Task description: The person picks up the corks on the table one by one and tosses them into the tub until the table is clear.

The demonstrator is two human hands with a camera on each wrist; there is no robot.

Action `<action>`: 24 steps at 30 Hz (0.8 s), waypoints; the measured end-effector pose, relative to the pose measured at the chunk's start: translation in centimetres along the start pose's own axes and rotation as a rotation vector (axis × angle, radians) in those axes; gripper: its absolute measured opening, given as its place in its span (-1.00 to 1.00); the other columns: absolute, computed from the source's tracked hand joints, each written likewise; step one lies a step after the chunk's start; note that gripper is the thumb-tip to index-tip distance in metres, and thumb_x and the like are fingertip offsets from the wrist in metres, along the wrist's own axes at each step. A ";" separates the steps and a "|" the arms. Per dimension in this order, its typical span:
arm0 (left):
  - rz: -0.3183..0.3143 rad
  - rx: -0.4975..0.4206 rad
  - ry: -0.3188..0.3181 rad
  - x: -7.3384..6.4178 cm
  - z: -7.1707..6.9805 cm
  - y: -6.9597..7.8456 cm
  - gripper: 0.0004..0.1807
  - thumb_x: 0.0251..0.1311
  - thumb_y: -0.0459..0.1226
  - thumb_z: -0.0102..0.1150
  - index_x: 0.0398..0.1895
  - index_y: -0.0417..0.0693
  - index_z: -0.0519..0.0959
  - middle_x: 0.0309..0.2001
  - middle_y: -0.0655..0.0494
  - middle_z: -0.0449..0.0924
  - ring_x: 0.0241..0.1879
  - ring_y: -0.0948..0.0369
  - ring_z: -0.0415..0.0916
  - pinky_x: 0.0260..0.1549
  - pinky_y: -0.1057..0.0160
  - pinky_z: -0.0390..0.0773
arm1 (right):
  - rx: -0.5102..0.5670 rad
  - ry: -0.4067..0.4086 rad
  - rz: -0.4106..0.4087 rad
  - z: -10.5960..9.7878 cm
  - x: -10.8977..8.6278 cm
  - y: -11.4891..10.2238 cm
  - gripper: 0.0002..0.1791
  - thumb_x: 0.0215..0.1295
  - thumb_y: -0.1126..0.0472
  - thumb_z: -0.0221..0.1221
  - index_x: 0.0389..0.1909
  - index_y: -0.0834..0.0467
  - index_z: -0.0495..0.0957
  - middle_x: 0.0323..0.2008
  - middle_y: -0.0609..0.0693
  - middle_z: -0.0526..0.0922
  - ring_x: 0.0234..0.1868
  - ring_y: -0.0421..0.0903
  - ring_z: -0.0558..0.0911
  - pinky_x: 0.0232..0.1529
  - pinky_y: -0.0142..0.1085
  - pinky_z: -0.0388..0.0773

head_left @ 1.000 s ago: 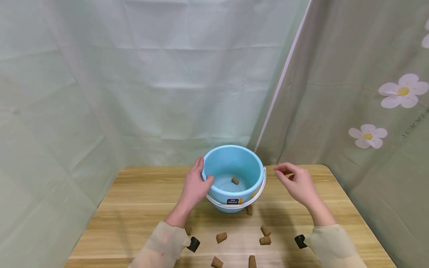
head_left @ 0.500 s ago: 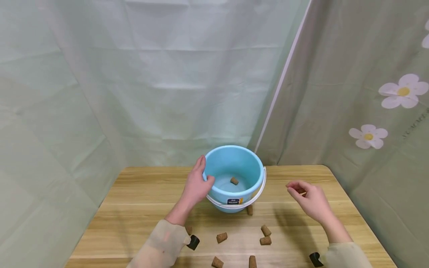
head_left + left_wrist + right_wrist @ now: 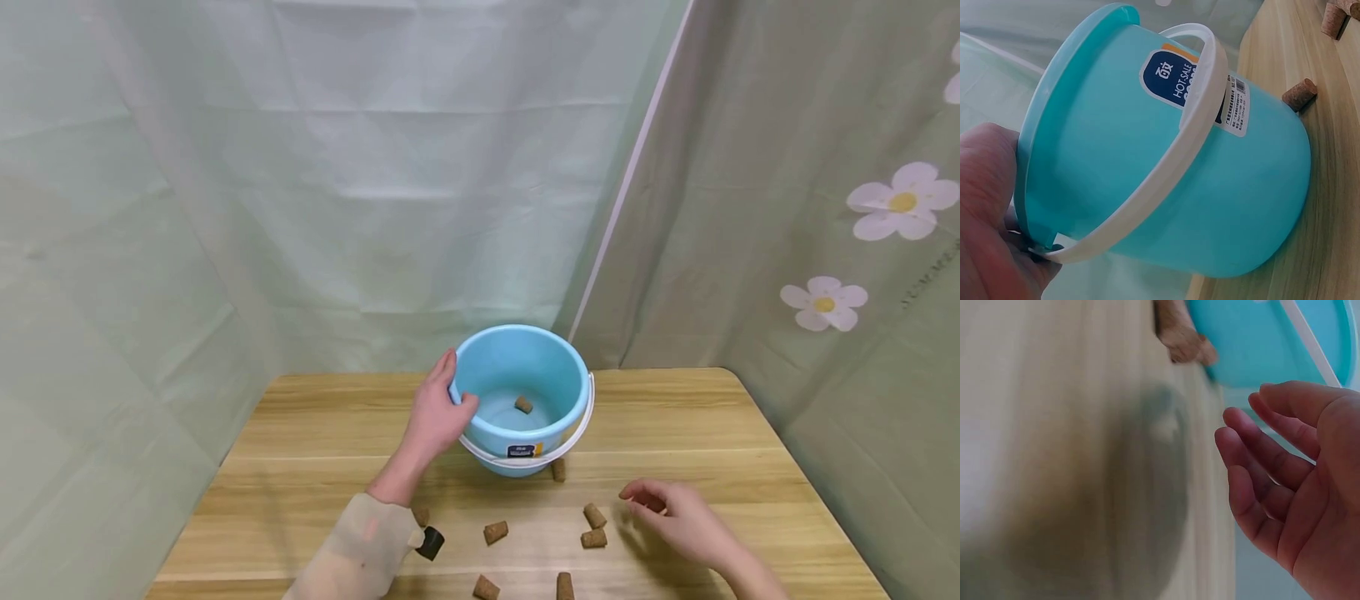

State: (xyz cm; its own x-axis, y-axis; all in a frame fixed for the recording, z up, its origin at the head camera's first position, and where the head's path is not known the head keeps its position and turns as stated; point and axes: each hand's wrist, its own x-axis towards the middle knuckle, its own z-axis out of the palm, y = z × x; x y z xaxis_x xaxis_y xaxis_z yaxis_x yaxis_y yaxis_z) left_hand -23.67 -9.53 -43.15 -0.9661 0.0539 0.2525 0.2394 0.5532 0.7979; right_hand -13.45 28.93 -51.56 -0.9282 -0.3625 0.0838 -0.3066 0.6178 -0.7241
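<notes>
A light blue bucket (image 3: 519,417) with a white handle (image 3: 1166,169) stands upright on the wooden table. My left hand (image 3: 437,410) grips its left rim, thumb on the near side and fingers further back along the edge. One cork (image 3: 523,404) lies on the bucket's floor. My right hand (image 3: 675,517) hovers over the table to the right of two corks, the upper one (image 3: 595,516) and the lower one (image 3: 594,539). In the right wrist view its fingers (image 3: 1266,456) are loosely bent, with nothing between them.
More corks lie about the table: one (image 3: 558,470) at the bucket's base, another (image 3: 496,532) in front, two by the near edge (image 3: 565,586), and one (image 3: 422,517) partly behind the left forearm. Pale curtains (image 3: 390,208) hang behind and beside the table (image 3: 322,467).
My right hand has drawn away from the bucket's right side, then come down and nearer, close to the two right-hand corks. My left hand and the bucket have stayed in place.
</notes>
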 end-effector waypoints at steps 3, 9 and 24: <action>0.006 -0.006 0.012 -0.1 -0.1 0.1 -0.13 0.21 -0.30 0.17 0.61 -0.40 0.20 0.65 -0.22 0.14 0.61 -0.19 0.12 0.51 -0.15 0.28 | 0.000 -0.039 -0.003 0.8 -0.3 0.0 -0.87 0.50 0.19 0.32 -0.02 0.07 0.73 -0.20 -0.20 0.76 -0.24 -0.34 0.66 -0.25 -0.34 0.67; 0.006 -0.002 0.019 -0.1 -0.2 0.2 -0.13 0.20 -0.29 0.15 0.60 -0.43 0.20 0.64 -0.25 0.15 0.61 -0.20 0.13 0.53 -0.14 0.26 | -0.062 -0.059 0.021 2.1 -0.5 -0.5 -0.77 0.39 0.18 0.42 0.01 0.07 0.72 -0.20 -0.24 0.71 -0.26 -0.36 0.65 -0.25 -0.33 0.67; 0.001 0.010 0.016 -0.1 0.0 0.3 -0.12 0.20 -0.30 0.17 0.61 -0.42 0.21 0.63 -0.27 0.16 0.59 -0.24 0.15 0.50 -0.18 0.30 | -0.223 -0.030 -0.037 3.7 -0.6 -2.1 -0.66 0.24 0.14 0.53 0.02 -0.07 0.73 -0.14 -0.32 0.62 -0.27 -0.37 0.53 -0.32 -0.36 0.57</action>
State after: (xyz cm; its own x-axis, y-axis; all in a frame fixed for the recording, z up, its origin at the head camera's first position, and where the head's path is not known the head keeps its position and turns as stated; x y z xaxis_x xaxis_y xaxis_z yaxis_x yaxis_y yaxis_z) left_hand -23.49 -9.42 -42.95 -0.9641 0.0415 0.2624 0.2398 0.5612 0.7922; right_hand -11.48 25.24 -52.67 -0.9100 -0.4060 0.0846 -0.3821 0.7415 -0.5515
